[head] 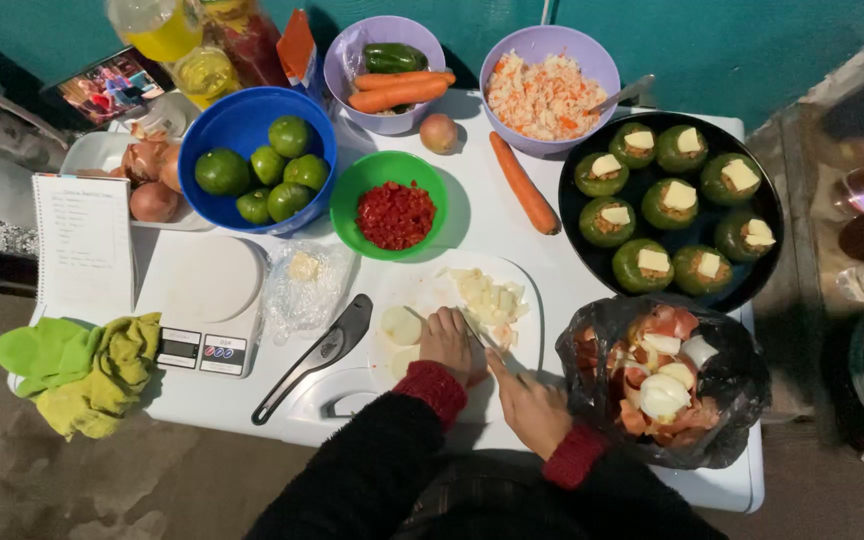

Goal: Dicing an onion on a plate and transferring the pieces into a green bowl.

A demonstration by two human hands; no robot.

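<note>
A knife [489, 345] is gripped by the right hand [530, 405], its blade pointed up-left across the white cutting board [527, 300]. An onion piece [442, 330] is pressed flat under the left hand [449, 342]. Everything is set on a white table [472, 215] against a teal wall [752, 50].

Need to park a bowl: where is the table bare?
Bare patches: between the green bowl and loose carrot; the table's front edge below the scale. Crowded: the back row of bowls, and the cutting board under both hands.
</note>
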